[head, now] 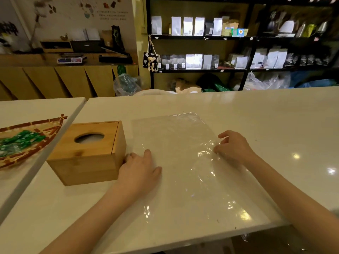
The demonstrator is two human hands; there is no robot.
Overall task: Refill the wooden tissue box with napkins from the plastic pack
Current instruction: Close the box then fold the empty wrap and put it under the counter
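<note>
The wooden tissue box [88, 153] stands closed on the white table, with white napkin showing through the oval hole in its lid. To its right a clear plastic pack [176, 149] lies flat on the table and looks empty. My left hand [139, 171] rests palm down on the pack's left edge, right beside the box, fingers spread. On the pack's right edge my right hand [233, 147] has its fingers curled, pinching the crinkled plastic.
A woven basket [27, 142] holding green packets sits on a second table at the left. The white table [256, 116] stretches far and right. Behind it stand a wooden counter and dark shelves with bags.
</note>
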